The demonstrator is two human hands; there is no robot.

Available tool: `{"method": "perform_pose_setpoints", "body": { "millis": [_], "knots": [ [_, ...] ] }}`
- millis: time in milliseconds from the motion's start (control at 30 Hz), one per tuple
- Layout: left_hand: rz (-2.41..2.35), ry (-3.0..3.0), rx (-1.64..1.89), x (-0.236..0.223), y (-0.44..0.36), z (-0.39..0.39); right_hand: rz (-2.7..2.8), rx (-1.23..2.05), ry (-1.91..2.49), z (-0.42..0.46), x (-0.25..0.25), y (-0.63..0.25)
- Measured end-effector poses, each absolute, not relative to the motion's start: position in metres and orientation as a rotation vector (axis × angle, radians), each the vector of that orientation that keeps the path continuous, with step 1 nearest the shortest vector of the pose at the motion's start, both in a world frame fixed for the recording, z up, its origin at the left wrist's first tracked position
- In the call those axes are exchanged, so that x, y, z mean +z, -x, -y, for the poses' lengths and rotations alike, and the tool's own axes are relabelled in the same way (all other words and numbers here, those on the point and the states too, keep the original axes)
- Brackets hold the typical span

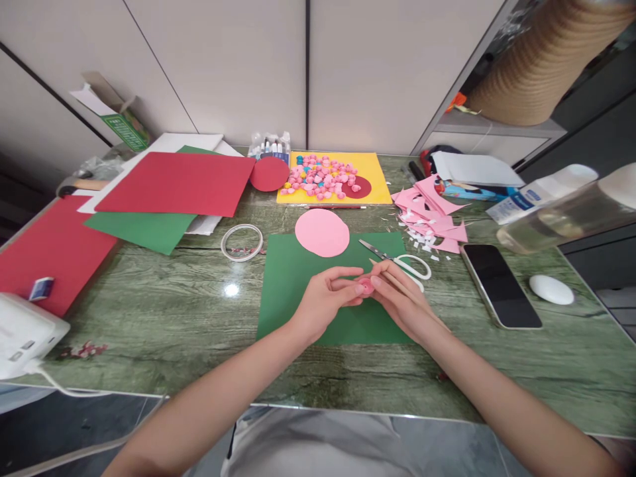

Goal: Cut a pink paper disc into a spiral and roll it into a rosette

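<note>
Between the fingertips of both hands is a small pink rolled paper flower (pixel 366 286), round with a coiled centre. My left hand (pixel 325 298) pinches it from the left, and my right hand (pixel 400 295) grips its other side. A thin pale stick (pixel 392 275) appears to lie along my right fingers; most of it is hidden. Below the hands is a green paper sheet (pixel 288 305). A pink paper circle (pixel 322 233) rests partly over its far edge. White-handled scissors (pixel 420 266) lie just beyond my right hand, partly covered by it.
Many small pink rolled flowers (pixel 322 175) cover a yellow sheet (pixel 375 169). Pink paper scraps (pixel 430 212) lie right of it. A phone (pixel 499 285), a white mouse (pixel 551 289) and a clear bottle (pixel 561 215) stand right; a tape roll (pixel 242 242) and red sheets (pixel 179 182) left.
</note>
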State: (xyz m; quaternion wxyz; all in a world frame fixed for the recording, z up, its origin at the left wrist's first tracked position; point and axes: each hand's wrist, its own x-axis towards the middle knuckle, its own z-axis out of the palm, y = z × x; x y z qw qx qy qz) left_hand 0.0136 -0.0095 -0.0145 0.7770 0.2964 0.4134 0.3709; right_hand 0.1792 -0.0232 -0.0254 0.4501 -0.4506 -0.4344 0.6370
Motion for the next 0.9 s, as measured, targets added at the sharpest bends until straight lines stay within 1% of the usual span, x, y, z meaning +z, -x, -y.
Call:
{"method": "perform_pose_setpoints", "body": {
  "millis": [167,467,700,900],
  "knots": [
    [-0.895,-0.672,0.845,-0.015,-0.014,0.009,1.124,1.552,1.137,0.024,-0.022,-0.178],
    [-0.956,-0.887,0.869,-0.012,-0.015,0.012,1.186,1.475,1.206,0.021,-0.028,-0.179],
    [-1.012,-1.059,0.924,-0.010,-0.017,0.021,1.190,1.402,1.221,0.025,-0.023,-0.175],
    [-0.927,-0.908,0.881,-0.011,-0.016,0.015,1.193,1.417,1.237,0.022,-0.022,-0.176]
  ]
}}
